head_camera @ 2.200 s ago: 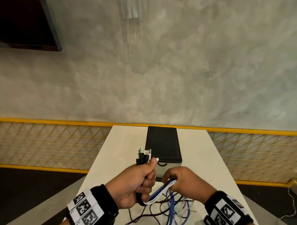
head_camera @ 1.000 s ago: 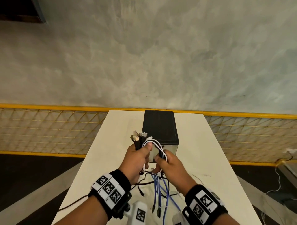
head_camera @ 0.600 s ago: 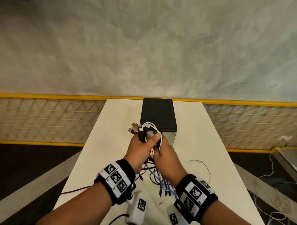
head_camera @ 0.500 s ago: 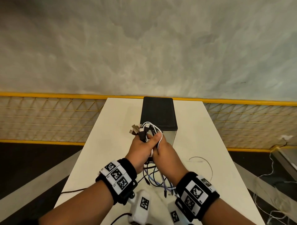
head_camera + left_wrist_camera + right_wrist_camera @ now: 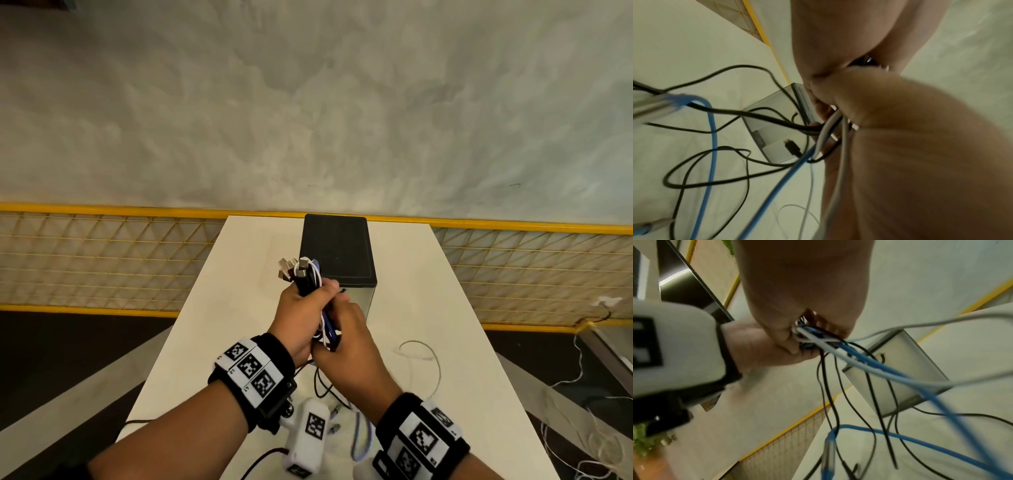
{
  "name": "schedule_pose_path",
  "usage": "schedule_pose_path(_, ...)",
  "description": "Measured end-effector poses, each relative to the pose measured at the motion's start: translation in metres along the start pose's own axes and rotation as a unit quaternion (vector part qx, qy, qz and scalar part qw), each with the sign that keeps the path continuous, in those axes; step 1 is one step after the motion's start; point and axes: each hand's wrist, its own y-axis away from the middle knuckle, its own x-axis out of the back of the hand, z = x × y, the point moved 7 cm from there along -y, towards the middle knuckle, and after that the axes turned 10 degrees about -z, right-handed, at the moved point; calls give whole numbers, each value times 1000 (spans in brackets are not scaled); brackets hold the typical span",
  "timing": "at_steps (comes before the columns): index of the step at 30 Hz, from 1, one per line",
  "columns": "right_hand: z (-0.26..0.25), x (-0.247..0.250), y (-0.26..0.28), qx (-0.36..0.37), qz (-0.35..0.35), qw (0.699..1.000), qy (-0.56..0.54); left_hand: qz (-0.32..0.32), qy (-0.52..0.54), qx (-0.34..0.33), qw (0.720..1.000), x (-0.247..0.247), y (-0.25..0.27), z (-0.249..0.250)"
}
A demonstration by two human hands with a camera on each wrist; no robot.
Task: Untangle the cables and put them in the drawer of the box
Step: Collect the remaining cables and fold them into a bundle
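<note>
My left hand (image 5: 303, 308) grips a bundle of black, white and blue cables (image 5: 310, 279) above the table, with several metal plugs (image 5: 291, 269) sticking up out of the fist. My right hand (image 5: 349, 334) presses against the left one and holds the same cables (image 5: 813, 335) just below it. Their loose ends (image 5: 711, 146) hang down and trail onto the white table (image 5: 239, 308). Just behind the hands stands the box (image 5: 337, 253), black on top with a silver front (image 5: 900, 374) and a small black handle. Its drawer looks shut.
A thin white cable (image 5: 423, 356) lies looped on the table to the right of my hands. A yellow-framed mesh fence (image 5: 102, 260) runs behind the table's far edge, with a grey wall above it. More wires (image 5: 582, 377) lie on the floor at the right.
Both hands rose and drew together in front of the box. The white loop is now tucked into the left fist, and the right hand has slid lower along the bundle.
</note>
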Motion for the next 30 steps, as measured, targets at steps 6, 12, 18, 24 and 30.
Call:
schedule_pose_path(6, 24, 9, -8, -97, -31, 987, -126, 16, 54, -16, 998, -1, -5, 8)
schedule_pose_path(12, 28, 6, -13, -135, -88, 976, -148, 46, 50, -25, 997, 6, 0, 9)
schedule_pose_path(18, 26, -19, -9, -133, -226, 962, -80, -4, 46, -47, 998, -9, 8, 33)
schedule_pose_path(24, 44, -23, 3, -179, -259, 947, -68, -108, 39, 4, 993, -16, 15, 64)
schedule_pose_path(30, 46, 4, -7, -188, -201, 961, 39, -212, -120, 164, 956, -8, 37, 41)
